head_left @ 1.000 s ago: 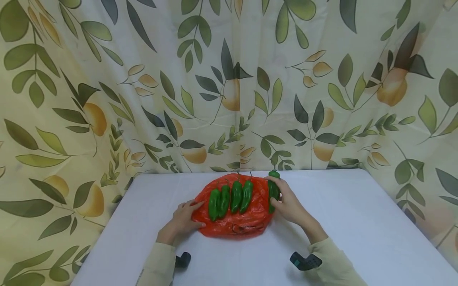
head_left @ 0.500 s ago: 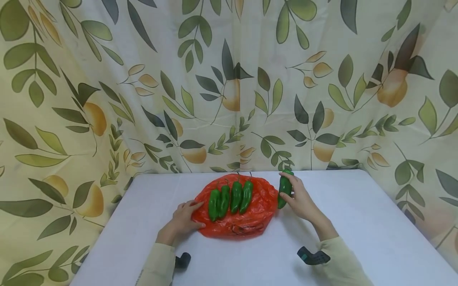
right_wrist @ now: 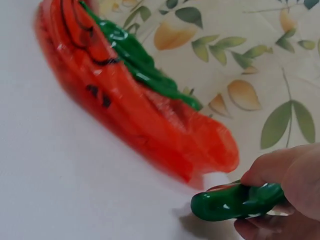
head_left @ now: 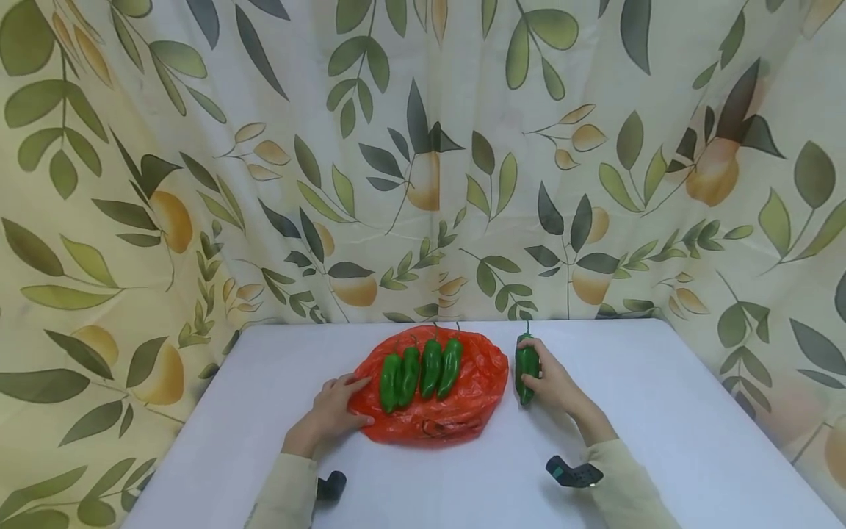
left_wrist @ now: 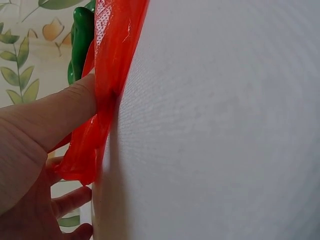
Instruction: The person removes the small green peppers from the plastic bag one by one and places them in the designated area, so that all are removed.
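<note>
In the head view, my left hand [head_left: 333, 408] is at the left edge of a crumpled red plastic bag [head_left: 485, 375]. The left wrist view has the bag's edge [left_wrist: 112, 65] between my thumb and fingers. Several long green peppers [head_left: 432, 367] lie side by side on top of the bag, stems toward the curtain. To the right of the bag, my right hand [head_left: 555, 382] grips another green pepper [head_left: 526, 361], thumb on one side and fingers on the other. That pepper's blunt tip [right_wrist: 210, 206] shows close over the white surface, with a shadow beside it.
A white-covered table [head_left: 423, 492] carries everything. Behind it and along the sides hangs a curtain [head_left: 297, 184] printed with leaves and fruit. Dark wrist devices [head_left: 573, 472] stick out near both sleeves.
My right hand has taken the pepper from the bag's right edge, moved it right, off the bag, and lowered it toward the table. The left hand has stayed at the bag's edge.
</note>
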The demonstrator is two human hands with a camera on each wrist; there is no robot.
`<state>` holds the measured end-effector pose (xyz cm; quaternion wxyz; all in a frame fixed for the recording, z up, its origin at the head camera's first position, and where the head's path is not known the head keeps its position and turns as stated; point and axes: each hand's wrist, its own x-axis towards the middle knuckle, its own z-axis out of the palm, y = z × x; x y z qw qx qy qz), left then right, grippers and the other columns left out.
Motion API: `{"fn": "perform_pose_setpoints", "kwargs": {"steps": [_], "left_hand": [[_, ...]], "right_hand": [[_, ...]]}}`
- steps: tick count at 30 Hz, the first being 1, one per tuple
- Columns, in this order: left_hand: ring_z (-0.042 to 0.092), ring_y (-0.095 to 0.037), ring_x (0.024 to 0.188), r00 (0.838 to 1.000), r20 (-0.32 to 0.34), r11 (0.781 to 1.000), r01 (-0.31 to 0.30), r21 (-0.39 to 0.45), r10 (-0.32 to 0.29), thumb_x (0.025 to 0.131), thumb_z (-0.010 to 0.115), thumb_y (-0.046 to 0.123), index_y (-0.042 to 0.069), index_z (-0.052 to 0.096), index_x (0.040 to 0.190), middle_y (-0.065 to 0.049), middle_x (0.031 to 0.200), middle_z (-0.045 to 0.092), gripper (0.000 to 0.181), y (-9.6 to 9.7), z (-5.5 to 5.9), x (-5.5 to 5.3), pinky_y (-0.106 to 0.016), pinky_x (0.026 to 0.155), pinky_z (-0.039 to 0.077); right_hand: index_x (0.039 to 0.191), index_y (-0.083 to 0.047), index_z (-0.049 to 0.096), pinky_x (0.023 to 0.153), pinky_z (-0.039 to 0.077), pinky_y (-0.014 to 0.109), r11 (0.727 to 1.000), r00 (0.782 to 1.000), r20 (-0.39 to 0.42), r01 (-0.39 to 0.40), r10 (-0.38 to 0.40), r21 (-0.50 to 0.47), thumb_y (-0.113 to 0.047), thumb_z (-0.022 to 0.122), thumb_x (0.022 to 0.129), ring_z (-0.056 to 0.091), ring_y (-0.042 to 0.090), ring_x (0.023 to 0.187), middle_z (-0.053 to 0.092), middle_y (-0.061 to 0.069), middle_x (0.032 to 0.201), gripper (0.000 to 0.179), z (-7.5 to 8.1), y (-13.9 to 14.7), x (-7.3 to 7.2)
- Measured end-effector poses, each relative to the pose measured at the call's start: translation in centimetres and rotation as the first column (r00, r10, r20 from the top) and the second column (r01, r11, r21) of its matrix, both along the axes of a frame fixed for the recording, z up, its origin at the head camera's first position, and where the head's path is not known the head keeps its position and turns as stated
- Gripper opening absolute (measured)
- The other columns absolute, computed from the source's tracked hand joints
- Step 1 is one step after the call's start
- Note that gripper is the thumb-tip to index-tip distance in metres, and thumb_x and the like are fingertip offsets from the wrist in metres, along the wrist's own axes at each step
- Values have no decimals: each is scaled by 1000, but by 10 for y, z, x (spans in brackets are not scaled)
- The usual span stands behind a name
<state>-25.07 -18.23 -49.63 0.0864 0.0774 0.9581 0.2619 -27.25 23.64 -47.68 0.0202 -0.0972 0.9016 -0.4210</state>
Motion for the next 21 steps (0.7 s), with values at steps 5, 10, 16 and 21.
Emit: {"fn": "perform_pose_setpoints", "kwargs": {"steps": [5, 10, 16, 21], "left_hand": [[33, -39, 144, 1000, 5, 1000, -1, 8, 1, 81, 84, 37, 26, 49, 151, -11, 158, 40, 80, -2, 0, 1, -67, 102, 48], [34, -40, 144, 1000, -2, 1000, -3, 1, 3, 80, 85, 34, 25, 49, 151, -11, 157, 41, 79, -2, 0, -1, -68, 102, 47], [33, -41, 144, 1000, -2, 1000, -3, -1, 3, 81, 85, 33, 24, 49, 151, -13, 157, 41, 79, -1, -2, -1, -68, 103, 47], [33, -40, 144, 1000, 1, 1000, -4, -3, 4, 81, 84, 34, 25, 49, 151, -12, 158, 40, 79, 0, -3, -1, -68, 104, 46]], "right_hand": [[142, -10, 34, 94, 55, 63, 1000, 999, 34, 11, -11, -9, 4, 59, 94, 47, 53, 123, 39, 34, 146, 55, -7, -2, -1], [150, -10, 32, 96, 56, 59, 1000, 997, 77, 8, -6, -26, 1, 56, 98, 51, 55, 127, 30, 36, 153, 58, -10, -1, -3], [151, -7, 39, 97, 56, 56, 999, 996, 82, 30, -33, 28, -3, 53, 101, 54, 50, 125, 36, 36, 151, 52, -13, -2, -3], [150, -3, 41, 103, 50, 63, 992, 998, 13, 66, -68, 109, -5, 54, 101, 50, 49, 126, 43, 36, 145, 51, -14, -3, -4]]}}
